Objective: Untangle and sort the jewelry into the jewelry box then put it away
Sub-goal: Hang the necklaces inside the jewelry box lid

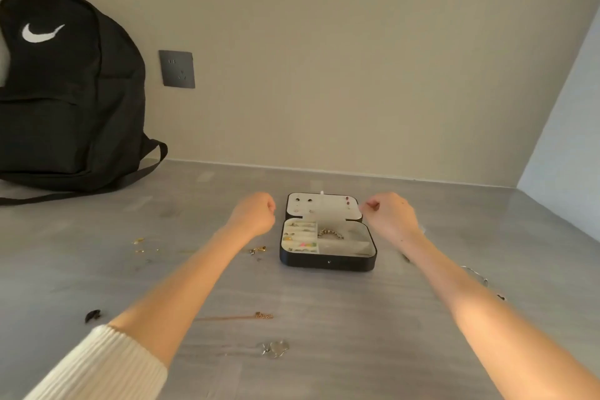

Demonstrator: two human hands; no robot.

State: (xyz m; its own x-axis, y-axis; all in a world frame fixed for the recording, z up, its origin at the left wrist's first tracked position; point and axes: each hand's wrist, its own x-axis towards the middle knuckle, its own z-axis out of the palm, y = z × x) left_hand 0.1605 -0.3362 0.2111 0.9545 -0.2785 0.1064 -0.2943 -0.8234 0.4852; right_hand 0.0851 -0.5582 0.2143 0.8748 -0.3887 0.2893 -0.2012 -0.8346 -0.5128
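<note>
A black backpack [65,91] stands at ten o'clock, leaning back against the beige wall [357,58], with a white swoosh logo [40,33] high on its front. One of its straps [97,187] trails along the grey wood-grain worktop [357,318] at nine o'clock, and another loops out at its lower right. Just beside the backpack, at eleven o'clock, a dark grey socket plate [177,69] is set in the wall. At three o'clock a paler, bluish side wall [568,123] meets the worktop's right edge.
</note>
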